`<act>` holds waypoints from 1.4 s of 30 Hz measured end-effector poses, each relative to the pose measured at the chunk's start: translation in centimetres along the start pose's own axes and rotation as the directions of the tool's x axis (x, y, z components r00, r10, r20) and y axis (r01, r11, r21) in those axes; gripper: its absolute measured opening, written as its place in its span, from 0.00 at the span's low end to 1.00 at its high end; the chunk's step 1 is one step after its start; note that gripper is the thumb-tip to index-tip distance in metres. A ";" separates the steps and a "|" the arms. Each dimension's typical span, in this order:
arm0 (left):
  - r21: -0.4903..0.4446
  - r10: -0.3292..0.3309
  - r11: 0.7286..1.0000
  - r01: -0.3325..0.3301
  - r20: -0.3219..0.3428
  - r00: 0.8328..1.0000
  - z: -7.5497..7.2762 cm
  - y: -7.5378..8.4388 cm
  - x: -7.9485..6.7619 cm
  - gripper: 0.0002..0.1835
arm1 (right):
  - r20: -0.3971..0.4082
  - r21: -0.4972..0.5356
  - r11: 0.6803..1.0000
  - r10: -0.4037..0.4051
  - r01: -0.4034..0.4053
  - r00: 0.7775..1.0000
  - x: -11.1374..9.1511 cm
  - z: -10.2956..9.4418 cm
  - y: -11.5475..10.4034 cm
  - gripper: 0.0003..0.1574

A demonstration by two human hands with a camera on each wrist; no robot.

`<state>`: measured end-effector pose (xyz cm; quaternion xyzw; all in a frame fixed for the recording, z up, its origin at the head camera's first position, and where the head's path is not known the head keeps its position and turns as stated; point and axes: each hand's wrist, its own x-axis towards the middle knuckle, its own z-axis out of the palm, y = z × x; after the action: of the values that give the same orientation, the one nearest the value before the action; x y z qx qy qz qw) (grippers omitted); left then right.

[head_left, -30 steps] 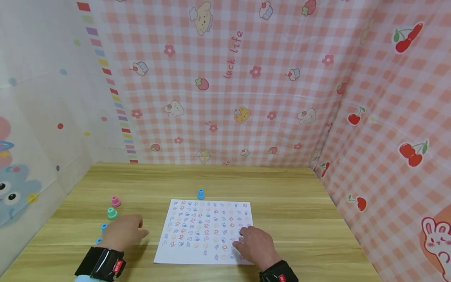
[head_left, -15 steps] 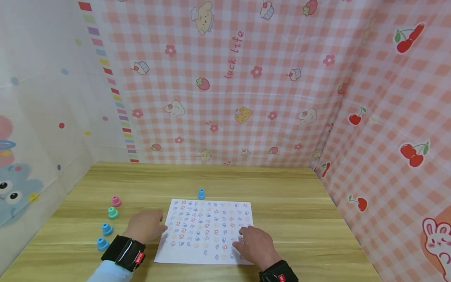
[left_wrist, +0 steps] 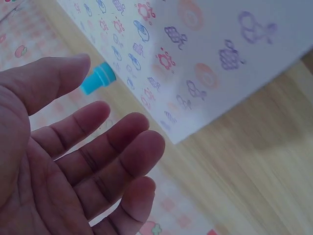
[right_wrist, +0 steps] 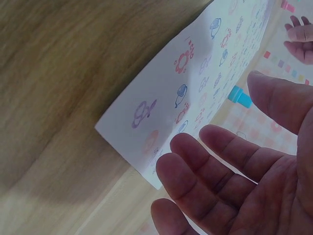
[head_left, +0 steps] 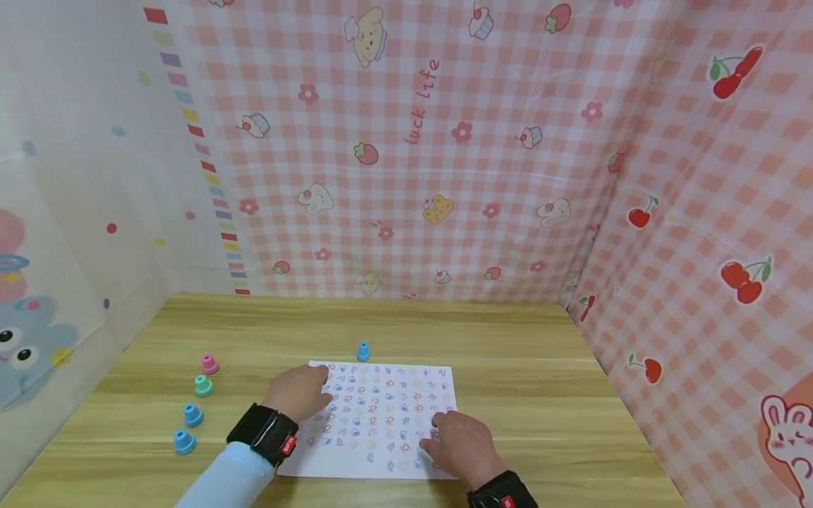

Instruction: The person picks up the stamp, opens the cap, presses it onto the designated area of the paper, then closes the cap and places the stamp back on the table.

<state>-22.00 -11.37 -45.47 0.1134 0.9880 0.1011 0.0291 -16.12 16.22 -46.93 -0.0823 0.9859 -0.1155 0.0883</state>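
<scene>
A white sheet of paper printed with rows of small red, blue, purple and orange pictures lies on the wooden table. My left hand is over its left side, fingers relaxed and apart, with nothing in them. At the sheet's right side is my right hand, also holding nothing, its fingers loosely bent over the paper. Just beyond the far edge stands a small blue stamp. In the left wrist view this blue stamp shows past my thumb; the right wrist view has the stamp near my thumb tip.
To the left of the sheet, a pink stamp, a green stamp, a blue stamp and another blue stamp stand in a slanting row. Patterned cloth hangs behind the table and along both sides.
My left hand has moved from beside the row of stamps rightward and forward over the sheet's left side, uncovering the two blue stamps. The right hand has stayed in place.
</scene>
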 end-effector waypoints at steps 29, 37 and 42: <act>0.072 0.089 0.994 -0.080 -0.124 0.988 1.4 2.1 7.5 0.21 | 0.041 -0.009 1.000 -0.001 0.001 0.999 0.1 0.3 0.4 0.25; 0.086 0.082 0.994 -0.072 -0.121 0.989 1.9 2.4 8.9 0.22 | 0.018 -0.040 0.999 0.003 -0.002 1.000 0.0 0.4 0.5 0.26; 0.088 0.085 0.993 -0.076 -0.100 0.991 2.1 2.5 9.6 0.23 | -0.002 -0.037 0.999 0.000 0.000 1.000 0.0 0.4 0.7 0.26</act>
<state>-30.66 -6.32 -47.31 0.1490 0.9861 0.0663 -0.0309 -16.09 16.77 -47.49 -0.0840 0.9880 -0.0972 0.0858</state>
